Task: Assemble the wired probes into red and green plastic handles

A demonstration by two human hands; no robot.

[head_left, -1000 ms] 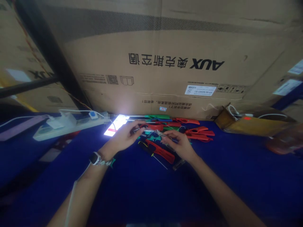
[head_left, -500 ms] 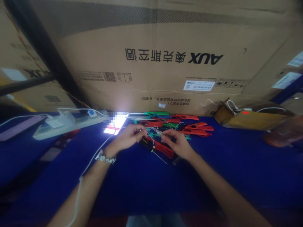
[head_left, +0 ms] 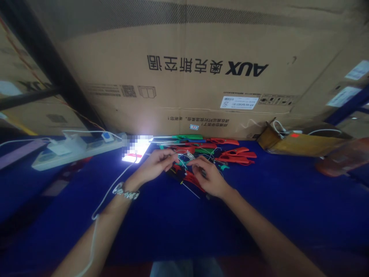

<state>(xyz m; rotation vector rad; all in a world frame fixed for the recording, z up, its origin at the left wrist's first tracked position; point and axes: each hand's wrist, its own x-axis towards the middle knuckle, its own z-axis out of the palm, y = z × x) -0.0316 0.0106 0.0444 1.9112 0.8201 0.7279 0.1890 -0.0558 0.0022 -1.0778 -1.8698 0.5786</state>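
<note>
My left hand (head_left: 161,163) has thumb and forefinger pinched on a thin pale wire (head_left: 182,160) over the pile. Across from it, my right hand (head_left: 211,177) is closed, its fingertips together beside the wires; what they grip is too small to make out. A small silvery part (head_left: 190,155) shows just beyond the right fingertips. Under and around both hands lie red casings shaped like long-nosed lighters (head_left: 235,156) and green ones (head_left: 188,137), with loose wires among them. A screwdriver (head_left: 190,189) with a thin shaft and a yellow collar lies below the hands.
A brightly lit phone (head_left: 135,154) with a white cable (head_left: 111,188) lies left of the pile. Farther left is a white power strip (head_left: 95,151) with plugs. A large cardboard box (head_left: 184,84) stands behind. To the right are an opened small carton (head_left: 305,144) and a blurred reddish container (head_left: 334,157).
My right fingers have shifted off the silvery part towards the wires just below it. My left hand keeps its pinch. The whole view has moved slightly.
</note>
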